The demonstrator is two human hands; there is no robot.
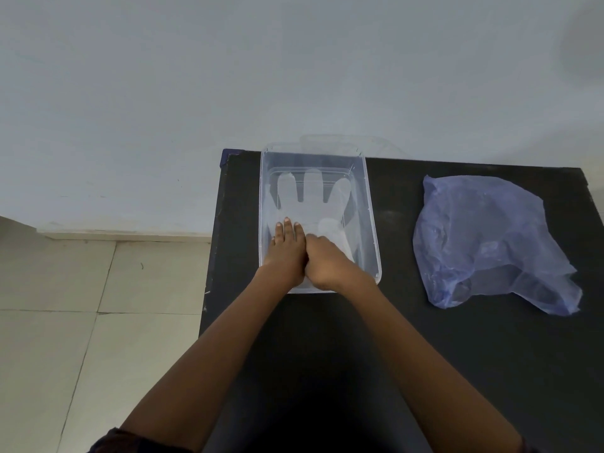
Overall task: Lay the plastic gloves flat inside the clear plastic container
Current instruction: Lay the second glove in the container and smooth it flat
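My left hand [285, 253] lies flat and open, my right hand [322, 259] curled, state unclear, on the glove [307, 204], whose fingers point away inside the container [372, 223].

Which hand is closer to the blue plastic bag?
Right. The right hand lies in the clear container, on the side nearer the blue plastic bag; the left hand lies beyond it.

black table [327, 338] | clear container [371, 223] | blue plastic bag [483, 237]
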